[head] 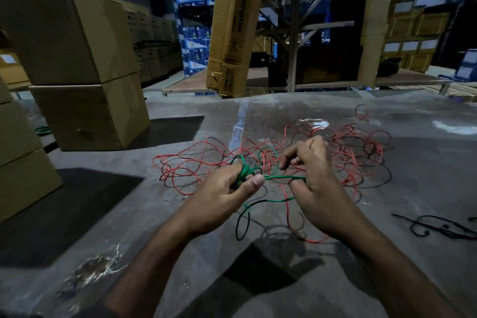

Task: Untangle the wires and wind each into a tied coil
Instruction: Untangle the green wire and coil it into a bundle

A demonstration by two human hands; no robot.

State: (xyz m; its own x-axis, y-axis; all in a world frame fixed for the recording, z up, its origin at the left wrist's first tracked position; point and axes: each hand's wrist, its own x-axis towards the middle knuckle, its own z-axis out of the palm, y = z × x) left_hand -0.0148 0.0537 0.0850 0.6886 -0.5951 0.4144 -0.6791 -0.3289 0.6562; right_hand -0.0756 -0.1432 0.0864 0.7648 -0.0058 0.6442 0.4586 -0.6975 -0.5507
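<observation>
The left hand [222, 196] grips a small green wire [246, 173] bundle; the right hand [313, 186] pinches its strand taut. Both hover over the red-and-black tangle [343, 152], mid-floor [180, 253], stacked cartons [85, 70] well left of it.

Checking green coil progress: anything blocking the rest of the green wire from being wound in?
Yes. The left hand holds the green coil and the right hand grips the green wire, but its loose length runs through the red and black tangle on the floor.
</observation>
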